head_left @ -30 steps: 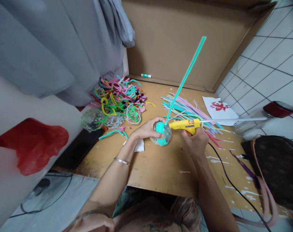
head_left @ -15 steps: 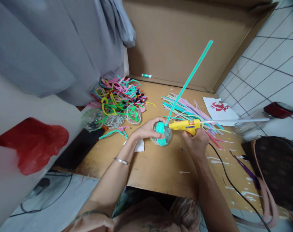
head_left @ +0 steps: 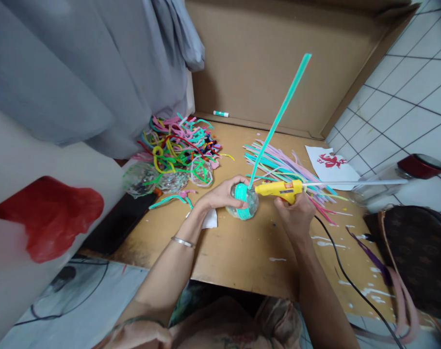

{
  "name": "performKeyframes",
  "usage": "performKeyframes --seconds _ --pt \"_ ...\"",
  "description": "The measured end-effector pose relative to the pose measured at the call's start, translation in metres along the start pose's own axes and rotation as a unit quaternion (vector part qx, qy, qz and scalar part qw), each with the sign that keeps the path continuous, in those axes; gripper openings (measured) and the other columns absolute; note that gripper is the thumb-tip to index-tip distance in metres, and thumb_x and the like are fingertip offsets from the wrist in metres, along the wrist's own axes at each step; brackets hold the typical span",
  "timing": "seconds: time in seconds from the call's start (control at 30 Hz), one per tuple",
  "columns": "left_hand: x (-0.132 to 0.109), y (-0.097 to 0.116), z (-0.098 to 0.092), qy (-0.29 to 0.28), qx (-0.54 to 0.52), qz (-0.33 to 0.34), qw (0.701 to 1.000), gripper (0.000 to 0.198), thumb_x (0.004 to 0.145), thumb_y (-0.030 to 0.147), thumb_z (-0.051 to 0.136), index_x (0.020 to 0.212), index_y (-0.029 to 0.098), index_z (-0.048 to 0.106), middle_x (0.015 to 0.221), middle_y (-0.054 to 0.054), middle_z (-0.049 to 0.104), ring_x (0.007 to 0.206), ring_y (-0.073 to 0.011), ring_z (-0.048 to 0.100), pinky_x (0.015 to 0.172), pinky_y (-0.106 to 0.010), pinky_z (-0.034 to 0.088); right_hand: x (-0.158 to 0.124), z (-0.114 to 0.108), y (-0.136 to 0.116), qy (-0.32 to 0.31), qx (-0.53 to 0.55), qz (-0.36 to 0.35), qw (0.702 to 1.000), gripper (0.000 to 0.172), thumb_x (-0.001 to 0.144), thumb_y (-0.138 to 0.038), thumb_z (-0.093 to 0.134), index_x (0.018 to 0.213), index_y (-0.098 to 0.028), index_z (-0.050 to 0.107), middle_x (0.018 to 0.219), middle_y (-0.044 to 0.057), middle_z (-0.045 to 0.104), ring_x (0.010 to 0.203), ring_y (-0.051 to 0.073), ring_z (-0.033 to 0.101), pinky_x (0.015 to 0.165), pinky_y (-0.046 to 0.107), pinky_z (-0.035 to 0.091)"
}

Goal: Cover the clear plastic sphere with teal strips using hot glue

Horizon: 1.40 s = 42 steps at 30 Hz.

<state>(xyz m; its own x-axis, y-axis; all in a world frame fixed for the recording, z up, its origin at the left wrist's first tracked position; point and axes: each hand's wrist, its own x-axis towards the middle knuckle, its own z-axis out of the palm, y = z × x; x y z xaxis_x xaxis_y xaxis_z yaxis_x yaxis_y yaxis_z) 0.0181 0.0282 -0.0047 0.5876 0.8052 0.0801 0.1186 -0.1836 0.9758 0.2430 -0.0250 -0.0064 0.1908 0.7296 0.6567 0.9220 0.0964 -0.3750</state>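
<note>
My left hand (head_left: 225,195) is closed around a small clear round plastic piece (head_left: 254,206), perhaps a bottle part, banded with turquoise pipe cleaner. From that band a long turquoise pipe cleaner (head_left: 280,116) sticks up, leaning to the right. My right hand (head_left: 296,211) grips a yellow hot glue gun (head_left: 278,188) by its handle. The gun's nozzle points left, right beside the clear piece; whether they touch I cannot tell. A long glue stick (head_left: 354,182) runs out of the gun's back.
Straight pipe cleaners (head_left: 274,162) lie behind the gun. To the left is a tangled heap of coloured ones (head_left: 180,140), with clear wrapped pieces (head_left: 172,180) in front. A glue-gun cable (head_left: 347,274), brown bag (head_left: 409,257) and lidded jar (head_left: 373,186) stand right. Cardboard (head_left: 271,63) rises behind.
The upright end of the turquoise pipe cleaner has swung a little to the left. Both hands, the clear piece and the glue gun have hardly moved.
</note>
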Motion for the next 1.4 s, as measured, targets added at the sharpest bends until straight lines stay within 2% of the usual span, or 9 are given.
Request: performKeyframes --seconds 0.17,0.47,0.83,1.07,1.4 --pt "-0.0003 0.0014 0.0001 0.004 0.004 -0.002 1.0 0.057 0.055 0.03 0.079 0.103 0.018 0.052 0.097 0.0 0.057 0.08 -0.0133 0.053 0.071 -0.024 0.046 -0.0011 0.001 0.0016 0.009 -0.007 -0.017 1.0 0.019 0.072 -0.037 0.051 0.08 -0.02 0.051 0.068 0.003 0.055 0.065 0.021 0.052 0.06 0.032 0.04" --pt "-0.0009 0.0031 0.0003 0.002 0.005 -0.007 1.0 0.057 0.055 0.031 0.079 0.104 0.017 0.051 0.095 0.0 0.056 0.08 -0.0127 0.053 0.07 -0.023 0.046 -0.0013 0.0052 0.0045 0.061 -0.001 -0.051 0.997 0.015 0.07 -0.034 0.054 0.075 -0.02 0.051 0.064 0.001 0.054 0.06 0.018 0.05 0.056 0.03 0.038" --pt "-0.0005 0.0023 0.0004 0.002 -0.004 -0.008 1.0 0.059 0.055 0.03 0.079 0.105 0.018 0.051 0.092 0.001 0.056 0.077 -0.0115 0.052 0.068 -0.022 0.045 -0.0015 0.0034 0.0031 0.056 -0.003 -0.052 0.997 0.014 0.071 -0.034 0.052 0.074 -0.021 0.049 0.062 0.0 0.05 0.058 0.017 0.046 0.054 0.029 0.035" --pt "0.0003 -0.001 -0.0003 -0.002 -0.002 0.003 1.0 0.057 0.056 0.03 0.079 0.104 0.018 0.051 0.099 -0.001 0.057 0.082 -0.0133 0.053 0.072 -0.024 0.046 -0.0017 0.0032 0.0048 0.049 0.007 -0.061 0.997 0.013 0.072 -0.033 0.053 0.074 -0.021 0.047 0.063 0.0 0.049 0.058 0.018 0.047 0.055 0.029 0.034" --pt "-0.0004 0.0003 -0.0005 -0.001 0.003 -0.001 1.0 0.057 0.057 0.029 0.079 0.105 0.018 0.051 0.095 0.001 0.057 0.078 -0.0118 0.053 0.069 -0.022 0.045 -0.0019 0.0025 0.0039 0.046 -0.006 -0.054 0.997 0.014 0.072 -0.034 0.052 0.073 -0.022 0.047 0.063 0.0 0.05 0.059 0.018 0.048 0.055 0.029 0.034"
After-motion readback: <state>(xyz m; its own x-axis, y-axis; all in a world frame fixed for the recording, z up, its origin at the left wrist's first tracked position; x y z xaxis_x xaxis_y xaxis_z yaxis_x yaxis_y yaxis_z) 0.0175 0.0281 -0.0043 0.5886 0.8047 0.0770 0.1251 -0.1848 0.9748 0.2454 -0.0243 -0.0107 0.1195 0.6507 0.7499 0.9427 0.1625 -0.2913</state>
